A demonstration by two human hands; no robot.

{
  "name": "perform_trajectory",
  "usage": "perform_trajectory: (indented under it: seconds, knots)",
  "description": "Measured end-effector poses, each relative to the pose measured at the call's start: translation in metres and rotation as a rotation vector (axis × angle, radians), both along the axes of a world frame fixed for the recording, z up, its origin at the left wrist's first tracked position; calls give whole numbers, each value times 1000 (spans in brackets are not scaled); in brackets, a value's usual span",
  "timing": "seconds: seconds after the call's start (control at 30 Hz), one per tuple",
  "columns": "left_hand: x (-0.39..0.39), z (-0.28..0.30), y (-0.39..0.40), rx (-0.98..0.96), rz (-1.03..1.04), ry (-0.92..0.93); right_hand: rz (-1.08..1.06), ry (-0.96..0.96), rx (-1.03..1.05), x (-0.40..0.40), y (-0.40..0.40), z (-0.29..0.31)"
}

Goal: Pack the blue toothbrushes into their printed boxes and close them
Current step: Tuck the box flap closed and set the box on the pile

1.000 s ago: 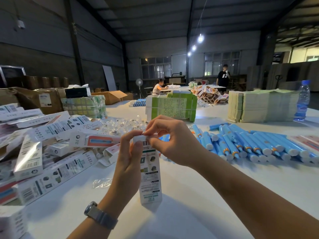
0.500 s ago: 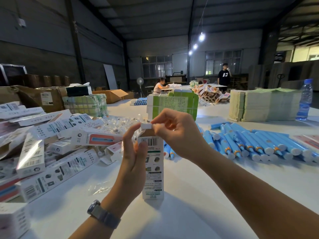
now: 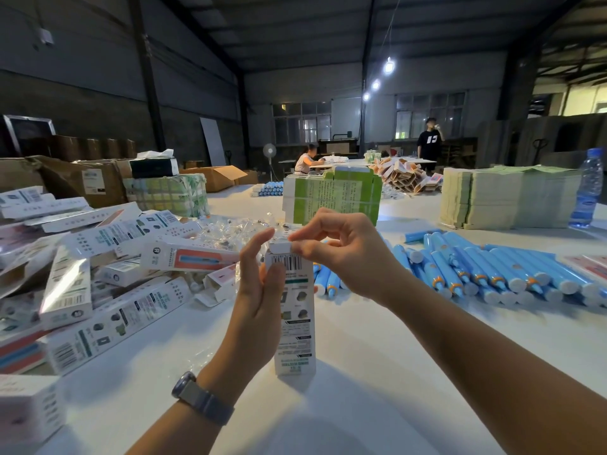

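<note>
A tall white printed box (image 3: 295,318) stands upright on the white table (image 3: 377,372), barcode side toward me. My left hand (image 3: 258,300) grips its left side, thumb against the upper edge. My right hand (image 3: 341,251) pinches the box's white top flap (image 3: 279,247) between thumb and forefinger, and the flap is bent over the opening. Whatever is inside the box is hidden. Several blue toothbrushes (image 3: 492,270) lie in rows to the right. A heap of printed boxes (image 3: 98,264) covers the left side.
Clear plastic wrappers (image 3: 230,229) are piled behind the box. A green carton stack (image 3: 331,200) and stacked flat cards (image 3: 505,198) stand farther back, with a water bottle (image 3: 589,192) at far right. Cardboard cartons (image 3: 65,178) stand at the back left. Two people are in the distance.
The box top flap has been folded further down by my right hand's fingers. Both hands and the box shifted slightly upward in view; the box stays upright.
</note>
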State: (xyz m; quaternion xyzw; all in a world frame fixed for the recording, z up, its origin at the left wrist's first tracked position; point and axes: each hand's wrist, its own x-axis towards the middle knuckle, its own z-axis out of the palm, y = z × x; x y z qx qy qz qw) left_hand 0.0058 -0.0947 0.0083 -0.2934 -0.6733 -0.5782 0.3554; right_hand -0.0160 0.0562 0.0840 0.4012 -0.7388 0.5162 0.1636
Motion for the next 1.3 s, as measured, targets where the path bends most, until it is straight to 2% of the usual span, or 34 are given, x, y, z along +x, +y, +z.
perform_trajectory:
  seconds: [0.17,0.6,0.83,1.1,1.3]
  knots:
    - [0,1,0,-23,-1,19,-63,54,32,0,-3,0]
    - [0,-1,-2,-113,-46,13,-107,162,372,13,15,33]
    - [1,0,-3,-114,-12,-13,-285,368,369,19,4,28]
    - [4,-6,4,-201,132,-55,-266,414,379,22,1,28]
    - [1,-8,9,-178,149,-102,-260,435,337,22,-4,22]
